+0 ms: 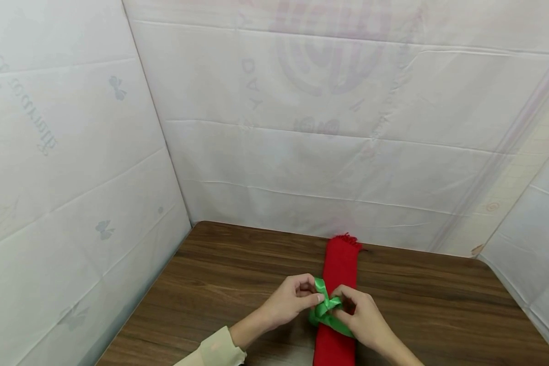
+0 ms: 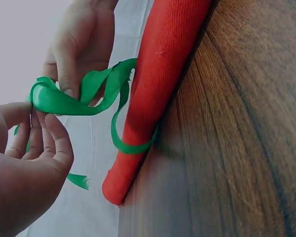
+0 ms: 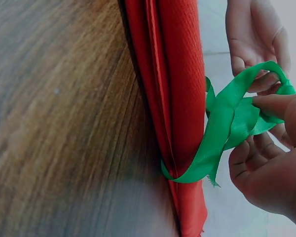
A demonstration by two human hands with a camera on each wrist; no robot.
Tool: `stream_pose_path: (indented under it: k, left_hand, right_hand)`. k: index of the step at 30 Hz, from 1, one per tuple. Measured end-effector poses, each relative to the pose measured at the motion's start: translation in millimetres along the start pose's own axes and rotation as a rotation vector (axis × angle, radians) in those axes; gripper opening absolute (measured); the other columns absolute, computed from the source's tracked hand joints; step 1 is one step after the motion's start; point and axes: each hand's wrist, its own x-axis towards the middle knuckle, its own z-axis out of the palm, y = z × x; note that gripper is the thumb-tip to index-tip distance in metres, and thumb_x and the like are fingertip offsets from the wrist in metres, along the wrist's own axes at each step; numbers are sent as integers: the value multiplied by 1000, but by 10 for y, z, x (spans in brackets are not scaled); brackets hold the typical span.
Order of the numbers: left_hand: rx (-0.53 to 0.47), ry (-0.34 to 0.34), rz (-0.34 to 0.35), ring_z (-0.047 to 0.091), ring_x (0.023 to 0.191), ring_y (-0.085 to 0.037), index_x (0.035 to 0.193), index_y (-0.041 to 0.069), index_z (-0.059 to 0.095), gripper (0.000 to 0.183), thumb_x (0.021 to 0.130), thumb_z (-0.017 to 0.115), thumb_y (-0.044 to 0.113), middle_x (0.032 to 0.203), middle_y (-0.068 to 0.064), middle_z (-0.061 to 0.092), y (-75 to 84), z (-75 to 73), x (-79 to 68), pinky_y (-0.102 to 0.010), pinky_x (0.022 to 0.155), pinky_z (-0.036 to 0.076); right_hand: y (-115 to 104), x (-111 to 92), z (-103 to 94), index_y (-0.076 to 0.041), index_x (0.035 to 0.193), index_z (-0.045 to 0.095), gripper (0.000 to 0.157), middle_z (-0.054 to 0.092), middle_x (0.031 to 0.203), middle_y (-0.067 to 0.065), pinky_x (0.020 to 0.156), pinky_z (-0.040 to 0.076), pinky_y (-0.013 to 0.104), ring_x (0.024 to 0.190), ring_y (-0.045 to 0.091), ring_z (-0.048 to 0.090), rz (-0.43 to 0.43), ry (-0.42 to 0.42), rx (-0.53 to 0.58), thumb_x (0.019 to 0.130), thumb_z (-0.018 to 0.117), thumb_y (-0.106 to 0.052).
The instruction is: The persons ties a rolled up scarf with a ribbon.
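A folded red scarf [image 1: 340,264] with a fringed far end lies lengthwise on the wooden table. Round it loops a green satin ribbon [image 1: 343,326], its upper part raised off the cloth in crossing folds. My left hand [image 1: 289,301], left of the scarf, pinches a fold of ribbon between thumb and fingers. Over the scarf's right side, my right hand [image 1: 365,316] pinches another part of the ribbon. A frayed ribbon end [image 2: 79,181] hangs below the left hand in the left wrist view. Fingers partly cover the ribbon's crossing.
The dark wood-grain table [image 1: 238,264] has rounded far corners. White printed sheets [image 1: 302,152] hang behind it and along both sides. The scarf's fringe [image 1: 346,237] reaches the table's far edge.
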Motion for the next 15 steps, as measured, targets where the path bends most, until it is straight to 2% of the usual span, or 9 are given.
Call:
stream_pose_path:
  k: [3,8,12,15]
  left_hand:
    - [-3,-21,-1,66,85,-12,108,1,63,16,97,66,13,98,-5,66,12,0,-5,-34,77,57]
    - [17,-83,-3,65,84,-10,110,2,63,16,97,65,13,99,-6,66,18,-1,-16,-44,80,57]
    - [29,-102,3,64,84,-10,109,2,63,15,97,64,12,99,-7,66,13,-3,-23,-54,81,54]
    - [30,-96,5,64,83,-10,109,2,63,15,98,64,12,99,-7,66,11,-7,-27,-55,81,54]
  right_hand:
    - [1,5,-4,-33,94,68,29,66,80,-14,63,49,24,69,7,56,20,6,-31,85,76,-6]
    - [5,9,-5,-30,95,71,29,67,81,-13,60,50,24,66,5,54,35,15,-46,87,73,-3]
    - [-5,7,1,-30,100,71,21,70,88,-10,67,53,25,76,7,61,49,20,-4,92,70,-10]
    - [-20,7,2,-31,102,70,21,71,92,-10,72,54,26,83,9,64,61,25,33,94,68,-11]
